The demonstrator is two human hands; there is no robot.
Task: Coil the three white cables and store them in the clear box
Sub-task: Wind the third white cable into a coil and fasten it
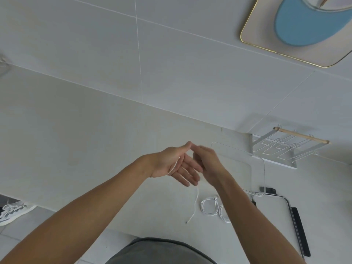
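My left hand (176, 164) is held above the white counter with its fingers straight, and a white cable runs across its palm. My right hand (207, 163), fingers curled, pinches that same cable beside the left fingers. The cable's loose end (194, 206) hangs down from the hands to the counter. Two coiled white cables lie on the counter below the hands: one (209, 206) in full view, the other (223, 213) partly hidden by my right forearm. The clear box (263, 168) stands just right of my hands, with nothing visible inside.
A white wire rack (282, 149) with a wooden rod stands against the wall behind the box. A black-and-chrome object (297, 221) lies at the counter's right. A gold-rimmed tray with a blue shape (297, 29) hangs on the wall. A shoe (13, 212) is on the floor, left.
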